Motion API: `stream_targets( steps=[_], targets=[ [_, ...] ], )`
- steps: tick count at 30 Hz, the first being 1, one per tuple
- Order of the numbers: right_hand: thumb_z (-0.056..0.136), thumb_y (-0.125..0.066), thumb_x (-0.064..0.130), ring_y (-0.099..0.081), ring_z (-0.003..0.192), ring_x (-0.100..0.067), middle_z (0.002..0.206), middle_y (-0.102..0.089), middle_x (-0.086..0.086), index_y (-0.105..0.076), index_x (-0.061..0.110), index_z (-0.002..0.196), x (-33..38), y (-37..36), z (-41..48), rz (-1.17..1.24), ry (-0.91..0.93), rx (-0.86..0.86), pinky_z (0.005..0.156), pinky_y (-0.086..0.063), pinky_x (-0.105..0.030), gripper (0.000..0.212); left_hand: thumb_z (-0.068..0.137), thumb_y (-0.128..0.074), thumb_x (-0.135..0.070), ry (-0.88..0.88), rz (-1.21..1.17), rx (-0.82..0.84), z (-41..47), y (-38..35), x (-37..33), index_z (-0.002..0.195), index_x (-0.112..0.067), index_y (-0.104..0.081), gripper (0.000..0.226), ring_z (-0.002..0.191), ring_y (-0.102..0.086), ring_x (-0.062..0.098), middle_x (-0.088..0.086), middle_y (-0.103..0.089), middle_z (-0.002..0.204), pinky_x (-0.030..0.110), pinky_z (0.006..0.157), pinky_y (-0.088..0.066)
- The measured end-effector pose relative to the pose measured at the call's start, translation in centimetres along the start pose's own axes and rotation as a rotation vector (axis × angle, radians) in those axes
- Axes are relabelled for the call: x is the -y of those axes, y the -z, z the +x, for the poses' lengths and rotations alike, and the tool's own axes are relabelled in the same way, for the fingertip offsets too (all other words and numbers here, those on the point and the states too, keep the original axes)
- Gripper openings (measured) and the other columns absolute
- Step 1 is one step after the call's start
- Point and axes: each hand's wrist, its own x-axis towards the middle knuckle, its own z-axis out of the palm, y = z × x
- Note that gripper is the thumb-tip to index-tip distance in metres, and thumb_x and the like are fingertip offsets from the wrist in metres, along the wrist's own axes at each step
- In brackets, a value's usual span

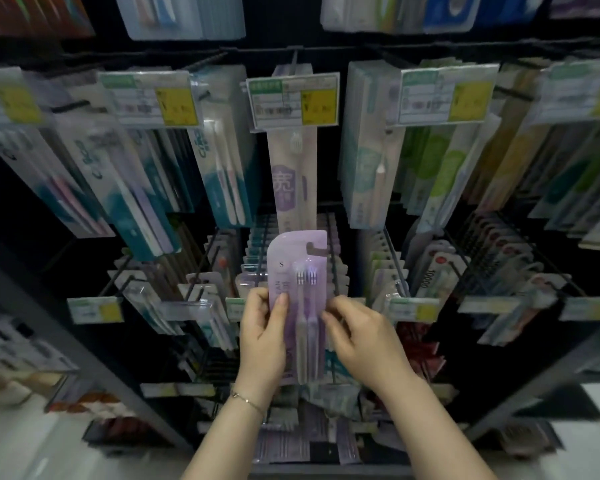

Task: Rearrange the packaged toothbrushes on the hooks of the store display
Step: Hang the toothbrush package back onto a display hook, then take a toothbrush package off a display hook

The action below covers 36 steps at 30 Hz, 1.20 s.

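We see the pack (297, 271), a purple blister card with two toothbrushes side by side, heads up. It is held upright in front of the middle row of the display, off any hook, and its hanging slot at the top right is free.

The left hand (262, 336) grips the pack's left edge. Its thumb (280, 306) lies flat on the front and the other fingers are curled behind the card. The right hand (364, 337) meets the right edge lower down, where its fingers (329, 318) are bent in and seem to pinch the card. A thin bracelet (246, 400) sits on the left wrist.

Just behind the pack, wire hooks (334, 268) run back into the rack, loaded with rows of hung packs (257, 251). Small tags (413, 308) sit at the hook ends on either side of the hands.

Above, a tall pack (291, 181) in pale purple hangs straight over the held one, under a green and yellow price tag (293, 98). Teal packs (222, 174) hang to its left and green ones (440, 174) to its right, each fanned outward by the wide lens.

Below the wrists, more purple packs (291, 441) hang in the bottom row. Pale floor (32, 445) shows at both lower corners.
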Motion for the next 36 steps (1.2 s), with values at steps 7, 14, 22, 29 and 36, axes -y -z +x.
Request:
stream_targets(
  steps=[7, 14, 22, 29, 36],
  targets=[
    [0.099, -0.053, 0.029, -0.059, 0.070, -0.019, 0.081, -0.060, 0.004, -0.055, 0.018, 0.092, -2.5, -1.4, -2.3, 0.035, -0.114, 0.077, 0.060, -0.049, -0.044, 0.014, 0.100, -0.055, -0.012, 0.111, 0.014, 0.059, -1.4, -0.1, 2.6, 0.097, -0.006, -0.058, 0.007, 0.083, -0.068, 0.012, -0.004, -0.072, 0.085, 0.028, 0.074, -0.055],
    [0.099, -0.056, 0.026, -0.048, 0.062, -0.007, 0.073, -0.051, 0.011, -0.052, 0.019, 0.089, -4.2, -3.2, -4.5, 0.090, -0.197, 0.137, 0.058, -0.044, -0.036, 0.013, 0.098, -0.058, -0.013, 0.163, 0.089, 0.102, -2.9, 0.8, 5.6, 0.095, -0.014, -0.063, 0.005, 0.088, -0.067, 0.013, -0.003, -0.071, 0.090, 0.028, 0.082, -0.054],
    [0.100, -0.054, 0.027, -0.054, 0.071, -0.013, 0.082, -0.058, 0.005, -0.053, 0.018, 0.093, -5.3, -4.8, -5.6, 0.073, -0.282, 0.262, 0.065, -0.047, -0.040, 0.011, 0.098, -0.061, -0.020, 0.181, 0.186, 0.143, -3.8, 2.1, 8.3, 0.091, -0.026, -0.064, 0.010, 0.089, -0.066, 0.024, 0.001, -0.069, 0.091, 0.044, 0.081, -0.055],
    [0.100, -0.052, 0.030, -0.058, 0.075, -0.019, 0.088, -0.063, 0.000, -0.054, 0.018, 0.099, -5.9, -5.9, -5.5, 0.033, -0.328, 0.320, 0.068, -0.049, -0.044, 0.012, 0.097, -0.063, -0.022, 0.264, 0.188, 0.151, -3.7, 2.6, 10.0, 0.085, -0.034, -0.064, 0.017, 0.081, -0.064, 0.013, -0.006, -0.068, 0.084, 0.038, 0.072, -0.052],
    [0.100, -0.052, 0.029, -0.058, 0.074, -0.019, 0.090, -0.062, 0.000, -0.055, 0.016, 0.100, -6.3, -6.8, -5.5, 0.014, -0.371, 0.343, 0.067, -0.049, -0.043, 0.013, 0.099, -0.059, -0.018, 0.288, 0.242, 0.204, -3.6, 3.2, 11.6, 0.092, -0.023, -0.063, 0.010, 0.092, -0.068, 0.017, -0.004, -0.071, 0.091, 0.044, 0.085, -0.055]
  ],
)
